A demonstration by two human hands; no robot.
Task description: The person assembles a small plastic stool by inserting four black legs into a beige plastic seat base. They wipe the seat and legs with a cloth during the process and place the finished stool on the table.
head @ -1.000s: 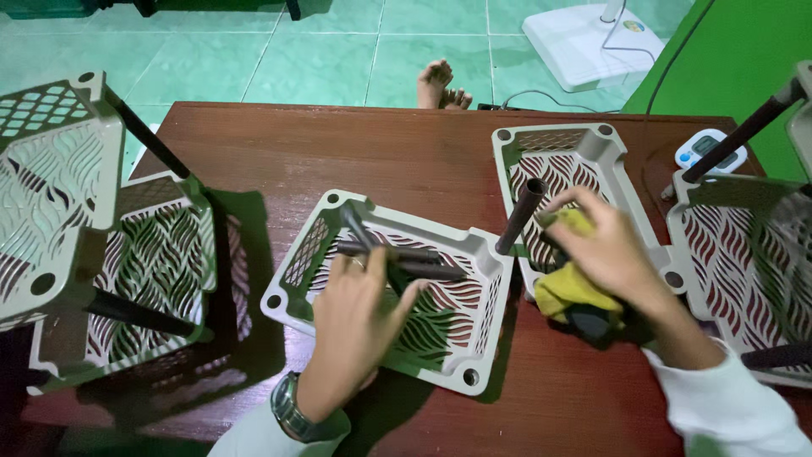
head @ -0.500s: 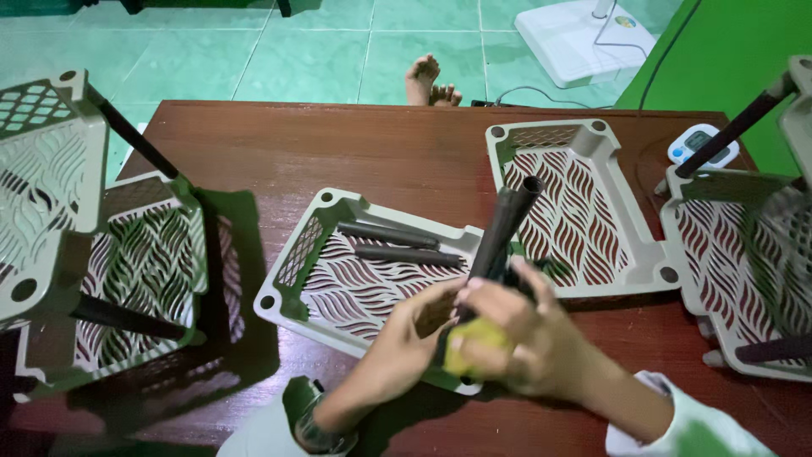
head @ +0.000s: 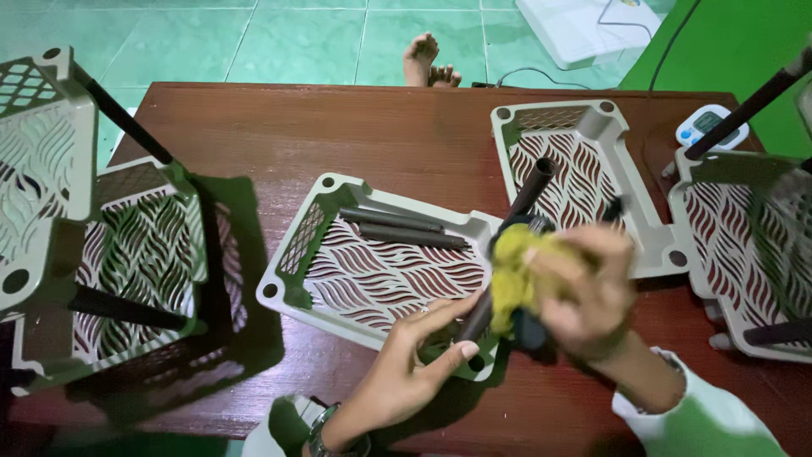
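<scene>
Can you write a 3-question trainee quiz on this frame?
1. True or false: the right hand holds a yellow cloth against the dark tube.
2. How many loose tubes lie in the middle tray? A) none B) two C) five
3. Fill in: the left hand grips the tube's ____ end.

Key: 1 true; 2 B, the two tubes lie side by side; 3 lower.
</scene>
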